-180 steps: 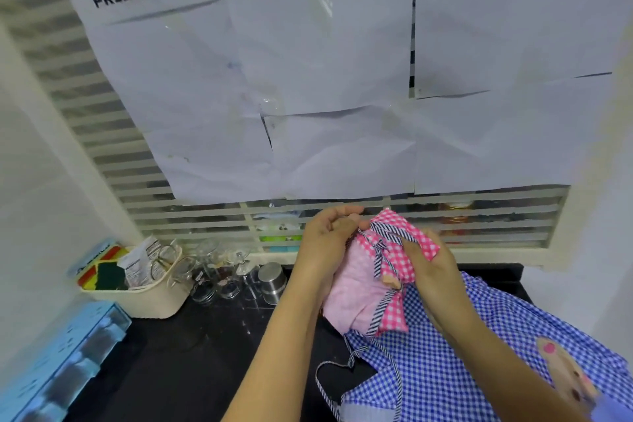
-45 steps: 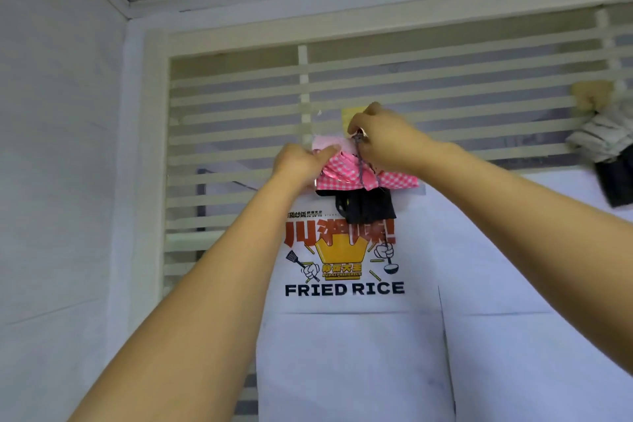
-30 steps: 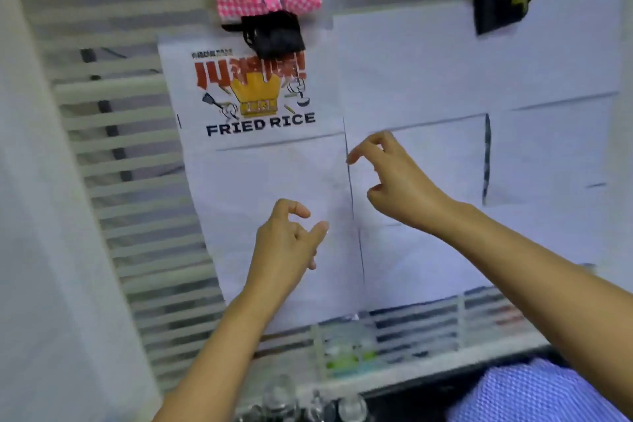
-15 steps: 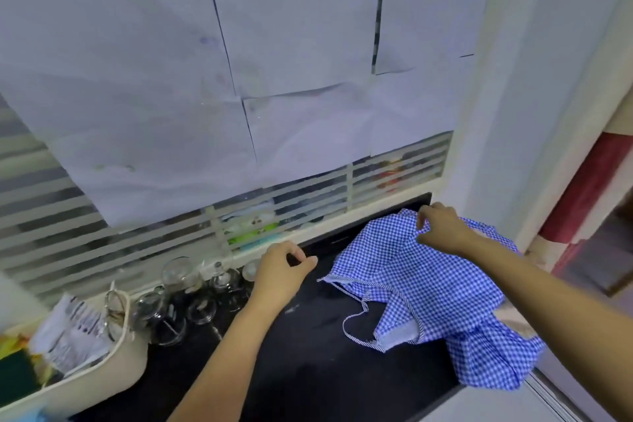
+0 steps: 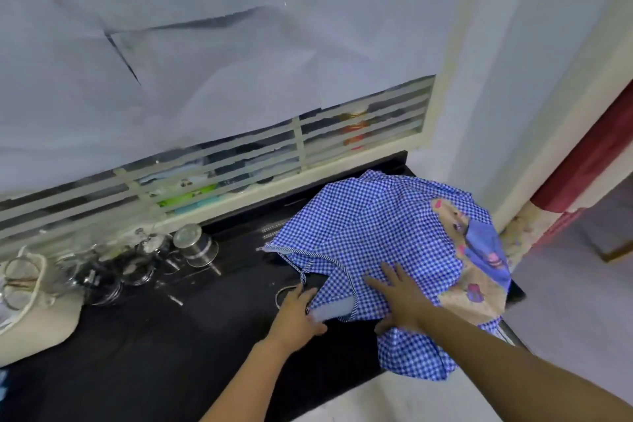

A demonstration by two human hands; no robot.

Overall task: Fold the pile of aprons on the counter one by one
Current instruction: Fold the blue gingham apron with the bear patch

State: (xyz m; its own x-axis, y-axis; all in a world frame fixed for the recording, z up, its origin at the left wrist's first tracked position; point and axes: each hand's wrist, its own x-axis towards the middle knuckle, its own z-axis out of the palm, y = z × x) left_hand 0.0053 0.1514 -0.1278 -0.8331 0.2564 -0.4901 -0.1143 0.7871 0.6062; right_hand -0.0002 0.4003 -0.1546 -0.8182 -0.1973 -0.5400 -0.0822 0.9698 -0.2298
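You've moved on to the blue apron [image 5: 370, 226] at the counter's [image 5: 171, 353] right end — left hand [image 5: 297, 314] gripping its hem, right hand [image 5: 401, 300] pressed flat.

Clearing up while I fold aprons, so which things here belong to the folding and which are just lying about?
Folding: blue checked apron, left hand holding its pale edge, right hand flat on it, black counter.
Lying about: steel canister, glass jars, cream basket.
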